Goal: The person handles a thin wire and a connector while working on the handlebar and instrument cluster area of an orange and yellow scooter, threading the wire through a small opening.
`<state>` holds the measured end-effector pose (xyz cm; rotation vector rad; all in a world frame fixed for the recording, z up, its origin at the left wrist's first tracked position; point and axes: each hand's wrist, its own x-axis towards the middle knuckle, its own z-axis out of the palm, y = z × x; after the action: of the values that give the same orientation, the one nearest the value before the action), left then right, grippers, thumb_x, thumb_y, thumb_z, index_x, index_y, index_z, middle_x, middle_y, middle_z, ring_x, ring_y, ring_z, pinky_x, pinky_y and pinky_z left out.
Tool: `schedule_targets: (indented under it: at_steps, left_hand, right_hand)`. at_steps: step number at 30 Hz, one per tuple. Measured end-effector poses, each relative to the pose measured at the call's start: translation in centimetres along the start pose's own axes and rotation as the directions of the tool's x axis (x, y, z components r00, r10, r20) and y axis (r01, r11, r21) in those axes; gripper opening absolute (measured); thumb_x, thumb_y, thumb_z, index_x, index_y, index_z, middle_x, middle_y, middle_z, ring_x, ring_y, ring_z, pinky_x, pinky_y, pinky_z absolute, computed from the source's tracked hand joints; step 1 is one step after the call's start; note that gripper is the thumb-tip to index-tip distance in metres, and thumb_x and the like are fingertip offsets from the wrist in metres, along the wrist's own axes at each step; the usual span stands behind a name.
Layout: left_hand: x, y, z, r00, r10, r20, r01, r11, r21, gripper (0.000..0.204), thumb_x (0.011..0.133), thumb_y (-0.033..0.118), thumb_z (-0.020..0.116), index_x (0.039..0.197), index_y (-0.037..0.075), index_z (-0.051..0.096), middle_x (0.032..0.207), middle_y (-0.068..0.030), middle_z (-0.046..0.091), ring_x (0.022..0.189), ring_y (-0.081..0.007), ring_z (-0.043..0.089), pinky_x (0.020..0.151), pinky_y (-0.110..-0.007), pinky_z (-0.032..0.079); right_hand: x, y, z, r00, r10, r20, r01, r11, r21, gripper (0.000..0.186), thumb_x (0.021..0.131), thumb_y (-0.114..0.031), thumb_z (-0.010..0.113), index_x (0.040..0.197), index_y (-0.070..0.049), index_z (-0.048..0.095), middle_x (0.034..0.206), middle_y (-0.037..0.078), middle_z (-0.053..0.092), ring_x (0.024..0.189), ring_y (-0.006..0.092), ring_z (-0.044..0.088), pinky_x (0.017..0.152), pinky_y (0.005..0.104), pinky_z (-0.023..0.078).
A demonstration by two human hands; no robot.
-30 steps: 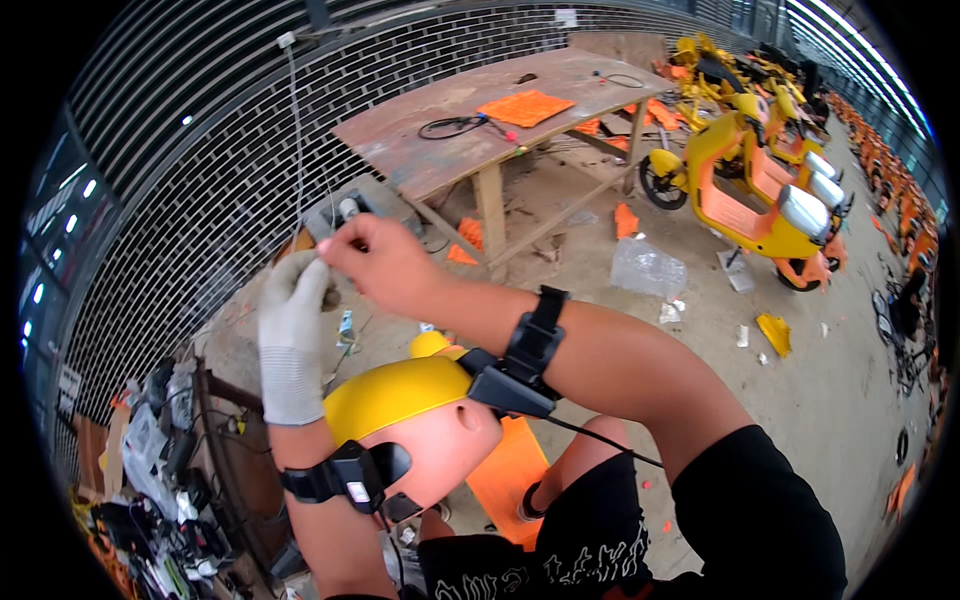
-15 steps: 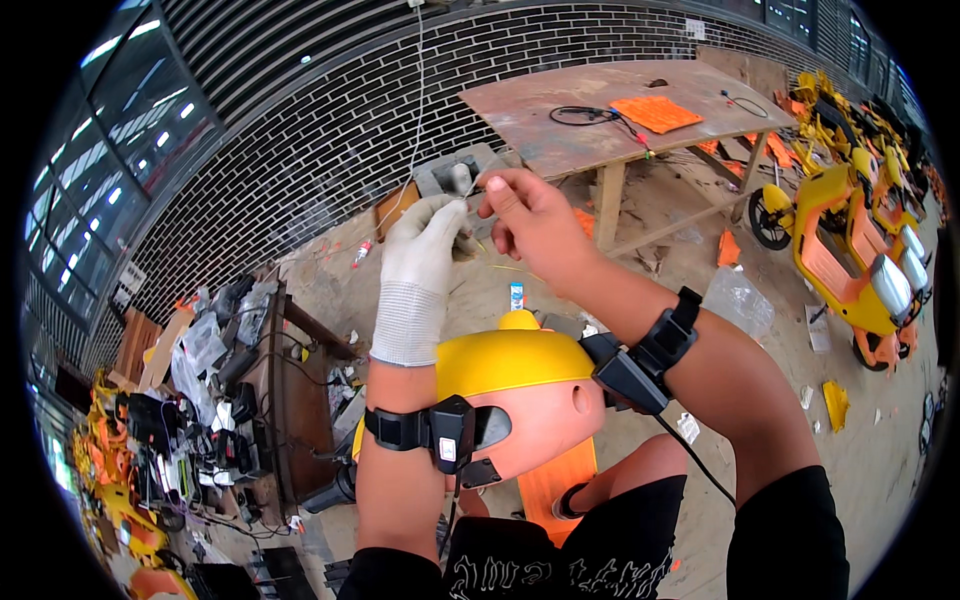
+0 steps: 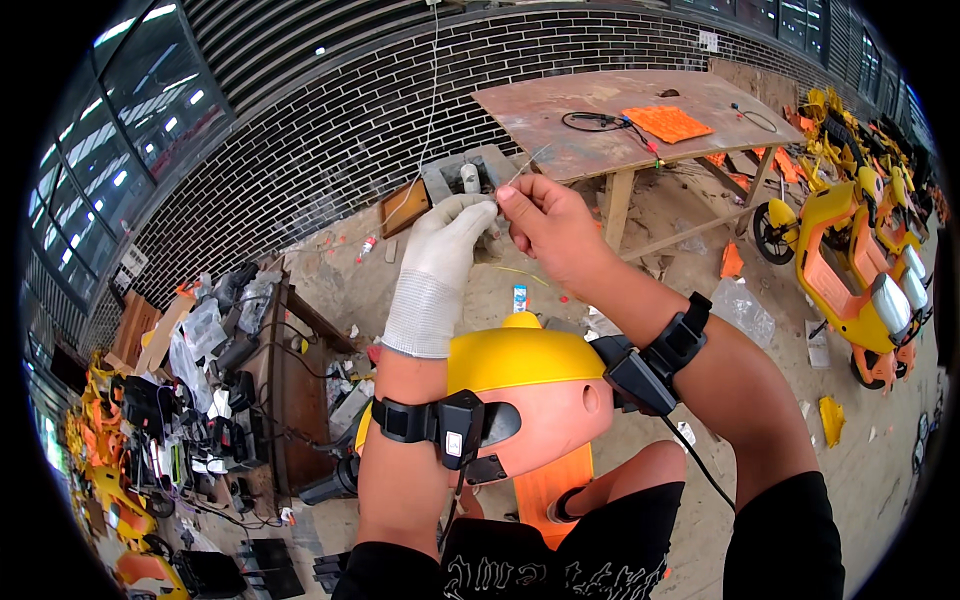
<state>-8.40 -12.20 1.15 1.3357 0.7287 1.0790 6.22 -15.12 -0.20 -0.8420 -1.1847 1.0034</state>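
Note:
My left hand [image 3: 447,245], in a white knit glove, is closed, with its fingertips against those of my bare right hand [image 3: 548,220]. Between thumb and forefinger my right hand pinches a thin pale strand [image 3: 530,163], whose free end points up and to the right. The gloved fingers pinch the strand's lower part, mostly hidden there. Below my forearms is the yellow and pink body [image 3: 530,385] of a small scooter, with an orange footboard [image 3: 552,495] between my legs.
A wooden table [image 3: 560,95] beyond my hands bears black cables and an orange sheet [image 3: 668,124]. Yellow scooters [image 3: 850,250] stand at right. At left, a bench [image 3: 300,410] is heaped with parts and plastic bags. Scraps and a clear bag [image 3: 742,308] litter the floor.
The view has shifted slightly. My hands have drawn closer, fingertips now touching, and the strand now sticks out up and right beyond my right fingers.

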Motion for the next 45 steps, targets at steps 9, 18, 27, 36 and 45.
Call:
schedule_targets:
  at_steps: [9, 18, 27, 36, 45]
  left_hand:
    - [-0.2, 0.3, 0.3, 1.0, 0.004, -0.015, -0.002, 0.997, 0.072, 0.018, 0.093, 0.016, 0.056, 0.096, -0.001, 0.06, 0.076, -0.0029, 0.058, 0.066, -0.0124, 0.057, 0.062, -0.026, 0.048]
    - [-0.2, 0.4, 0.1, 1.0, -0.002, 0.021, 0.003, 0.998, -0.058, 0.017, 0.091, 0.015, 0.057, 0.095, 0.0, 0.062, 0.074, -0.0028, 0.059, 0.065, -0.0119, 0.057, 0.061, -0.025, 0.048]
    - [-0.2, 0.4, 0.6, 1.0, -0.02, 0.013, 0.019, 0.992, 0.126, 0.017, 0.093, 0.016, 0.056, 0.095, 0.0, 0.06, 0.075, -0.0028, 0.059, 0.065, -0.0125, 0.057, 0.061, -0.027, 0.047]
    - [-0.4, 1.3, 0.9, 0.981, -0.175, -0.085, 0.175, 0.984, -0.017, 0.036, 0.099, 0.035, 0.046, 0.105, 0.002, 0.06, 0.072, -0.0031, 0.057, 0.062, -0.0131, 0.055, 0.058, -0.027, 0.046]
    - [0.5, -1.6, -0.8, 0.981, 0.163, 0.106, -0.178, 0.973, 0.148, 0.026, 0.096, 0.009, 0.051, 0.115, -0.006, 0.06, 0.108, -0.0101, 0.062, 0.096, -0.0168, 0.06, 0.084, -0.029, 0.049]
  right_hand:
    - [-0.2, -0.5, -0.1, 1.0, 0.013, -0.022, -0.014, 0.999, -0.052, 0.029, 0.094, -0.029, 0.06, 0.091, 0.0, 0.058, 0.069, -0.001, 0.054, 0.055, 0.0046, 0.045, 0.05, 0.0211, 0.039]
    - [-0.3, -0.5, 0.0, 0.998, -0.062, 0.026, 0.061, 0.998, 0.003, 0.028, 0.095, -0.025, 0.06, 0.106, 0.0, 0.061, 0.077, -0.001, 0.058, 0.058, 0.0045, 0.047, 0.052, 0.0204, 0.04]
    - [-0.2, -0.7, -0.3, 1.0, 0.0, -0.024, -0.001, 0.998, -0.066, 0.029, 0.093, -0.028, 0.062, 0.09, 0.001, 0.06, 0.071, -0.001, 0.054, 0.056, 0.0044, 0.046, 0.051, 0.0209, 0.039]
    - [-0.2, -0.5, -0.2, 0.997, -0.026, -0.068, 0.024, 0.999, -0.022, 0.028, 0.092, -0.03, 0.063, 0.087, -0.003, 0.059, 0.066, -0.003, 0.051, 0.054, 0.0038, 0.044, 0.049, 0.0203, 0.036]
    - [0.7, 0.2, -1.2, 0.976, -0.133, -0.17, 0.093, 0.97, -0.226, 0.03, 0.09, -0.031, 0.065, 0.081, -0.002, 0.065, 0.067, 0.002, 0.059, 0.059, 0.0088, 0.054, 0.056, 0.0269, 0.046]
